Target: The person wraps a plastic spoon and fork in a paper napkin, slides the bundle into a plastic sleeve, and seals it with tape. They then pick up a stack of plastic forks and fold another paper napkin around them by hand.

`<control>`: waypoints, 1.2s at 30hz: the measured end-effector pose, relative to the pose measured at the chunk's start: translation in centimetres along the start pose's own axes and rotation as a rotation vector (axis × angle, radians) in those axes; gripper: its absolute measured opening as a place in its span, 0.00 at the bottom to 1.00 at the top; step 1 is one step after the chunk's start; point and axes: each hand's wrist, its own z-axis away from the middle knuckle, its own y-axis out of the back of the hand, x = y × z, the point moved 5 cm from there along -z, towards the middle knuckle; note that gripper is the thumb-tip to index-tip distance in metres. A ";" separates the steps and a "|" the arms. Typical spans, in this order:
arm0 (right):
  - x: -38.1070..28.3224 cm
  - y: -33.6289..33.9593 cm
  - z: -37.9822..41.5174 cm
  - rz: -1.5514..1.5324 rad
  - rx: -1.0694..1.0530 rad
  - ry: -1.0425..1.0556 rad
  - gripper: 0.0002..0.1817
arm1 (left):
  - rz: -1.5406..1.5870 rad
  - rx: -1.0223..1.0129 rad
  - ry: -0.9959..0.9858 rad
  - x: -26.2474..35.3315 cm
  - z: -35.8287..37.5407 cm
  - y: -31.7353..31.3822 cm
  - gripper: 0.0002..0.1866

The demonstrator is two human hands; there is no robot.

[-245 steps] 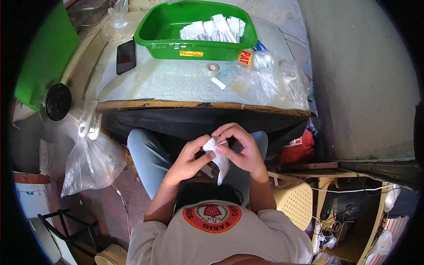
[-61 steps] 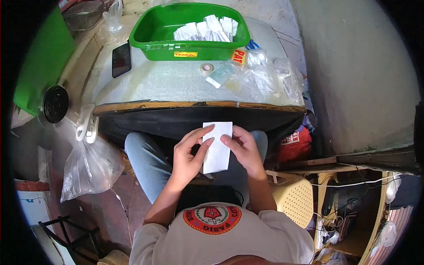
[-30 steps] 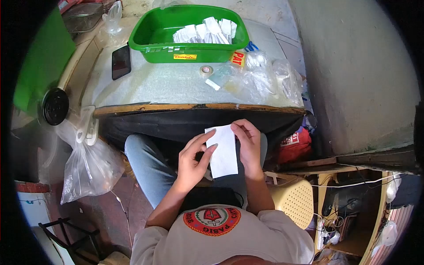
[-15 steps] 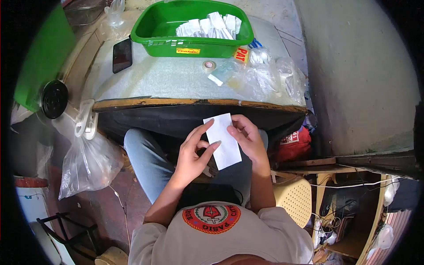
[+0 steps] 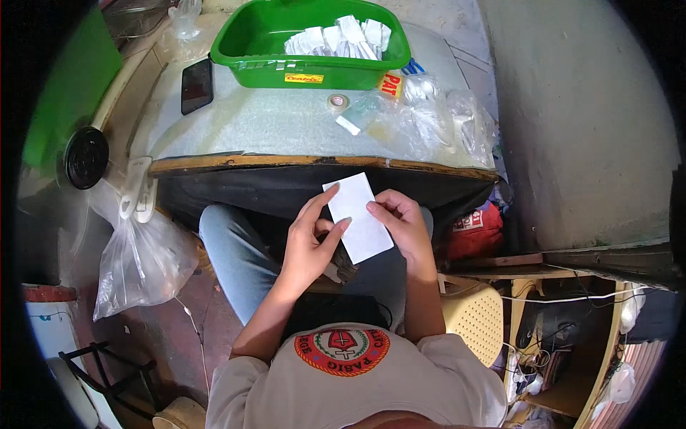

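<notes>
A folded white paper napkin [image 5: 366, 232] is held over my lap, tilted with its upper end leaning left. My left hand [image 5: 309, 242] grips its left edge, with the index fingertip near the top corner and the thumb lower down. On the right edge, my right hand [image 5: 406, 223] pinches it, thumb on the front and the other fingers partly hidden behind. Beyond the hands, a green basin [image 5: 264, 75] on the table holds several white paper-wrapped packets [image 5: 336, 41].
On the table [image 5: 250, 132] are a phone [image 5: 197, 86], a tape roll [image 5: 338, 102], a small white strip [image 5: 348, 126] and clear plastic bags [image 5: 429, 129]. A plastic bag [image 5: 146, 264] hangs at the left. A yellow perforated stool [image 5: 475, 325] stands at the right.
Both hands have raised the napkin slightly toward the table, and it is tilted further left. My left thumb has shifted a little along its edge. The grip stays much the same.
</notes>
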 end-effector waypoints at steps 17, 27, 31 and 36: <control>0.9 0.3 0.0 -0.063 -0.059 -0.051 0.06 | 0.039 -0.031 0.035 -0.3 0.3 -0.2 0.32; 1.0 0.9 0.3 0.019 -0.109 -0.057 0.07 | 0.090 -0.076 0.074 -0.8 0.5 -0.6 0.32; 0.9 1.0 0.3 0.018 -0.095 -0.049 0.07 | 0.072 -0.094 0.081 -0.8 0.5 -0.5 0.33; 1.0 0.8 0.2 -0.010 -0.082 -0.031 0.07 | 0.059 -0.108 0.094 -0.7 0.6 -0.7 0.38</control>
